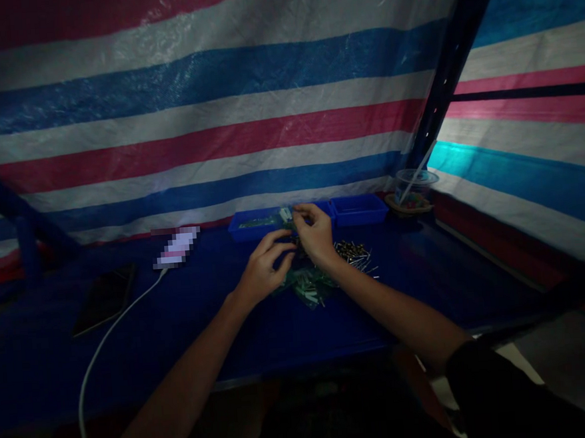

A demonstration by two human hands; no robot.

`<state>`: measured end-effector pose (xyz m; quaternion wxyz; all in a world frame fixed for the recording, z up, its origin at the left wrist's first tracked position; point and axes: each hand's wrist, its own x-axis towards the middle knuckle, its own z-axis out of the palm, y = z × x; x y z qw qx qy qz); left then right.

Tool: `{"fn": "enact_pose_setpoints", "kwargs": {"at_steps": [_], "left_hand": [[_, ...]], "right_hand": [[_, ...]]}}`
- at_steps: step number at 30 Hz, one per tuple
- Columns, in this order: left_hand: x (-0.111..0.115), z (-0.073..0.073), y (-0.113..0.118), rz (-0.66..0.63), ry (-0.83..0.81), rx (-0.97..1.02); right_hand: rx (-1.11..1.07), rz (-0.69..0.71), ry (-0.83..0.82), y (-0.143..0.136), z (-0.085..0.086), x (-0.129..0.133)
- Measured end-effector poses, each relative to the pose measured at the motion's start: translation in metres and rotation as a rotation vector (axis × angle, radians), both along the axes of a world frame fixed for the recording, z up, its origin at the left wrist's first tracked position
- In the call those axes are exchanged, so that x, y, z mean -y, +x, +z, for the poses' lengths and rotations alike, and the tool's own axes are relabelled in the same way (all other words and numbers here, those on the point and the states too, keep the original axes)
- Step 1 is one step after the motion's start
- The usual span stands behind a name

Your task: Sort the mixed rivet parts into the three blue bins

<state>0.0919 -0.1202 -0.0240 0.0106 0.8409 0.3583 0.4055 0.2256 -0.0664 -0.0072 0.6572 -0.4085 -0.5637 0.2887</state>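
Observation:
My right hand (314,234) is closed in a pinch at the top edge of a small clear plastic bag (285,214) with whitish pieces in it. Lower and to the left, my left hand (268,266) has its fingers curled towards the same spot. What lies at its fingertips is too dark to make out. Below the hands, more small plastic bags (308,289) with pale, thin pieces lie on the blue table (251,338). Beside my right wrist spreads a loose pile of thin metal pins or screws (358,256), partly hidden by the forearm.
Behind the hands stand a blue tray (247,233) with bagged pieces and another blue tray (359,211). A clear cup with a straw (413,187) is at the back right. Leftward lie a lit phone (177,248) on a white cable (100,339) and a dark phone (105,299).

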Motion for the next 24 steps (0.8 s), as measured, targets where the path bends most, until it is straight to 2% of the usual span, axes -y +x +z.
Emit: {"fn": "enact_pose_setpoints", "kwargs": {"at_steps": [4, 7, 10, 13, 16, 19, 22, 24], "left_hand": [[-0.007, 0.002, -0.009, 0.063, -0.096, -0.043], [-0.016, 0.0, -0.023, 0.195, -0.214, -0.114], [-0.019, 0.0, -0.039, 0.204, -0.36, -0.23], [-0.014, 0.0, -0.046, 0.116, -0.496, -0.363], [-0.011, -0.001, -0.045, 0.13, -0.575, -0.419], [-0.016, -0.004, -0.042, 0.201, -0.654, -0.364], [-0.023, -0.008, -0.041, 0.207, -0.654, -0.133], [-0.026, -0.008, -0.038, 0.207, -0.535, 0.065]], "right_hand": [[0.222, -0.18, 0.306, -0.001, 0.044, -0.031], [0.56, -0.183, 0.447, -0.007, 0.06, -0.052], [0.917, -0.103, 0.447, -0.01, 0.048, -0.056], [1.049, -0.047, 0.354, 0.001, 0.017, -0.042], [1.01, -0.001, 0.254, 0.024, -0.011, -0.019], [0.896, 0.0, 0.207, 0.046, -0.022, 0.002], [0.732, 0.052, 0.101, 0.052, -0.021, 0.015], [0.594, 0.134, -0.029, 0.047, -0.022, 0.018]]}}
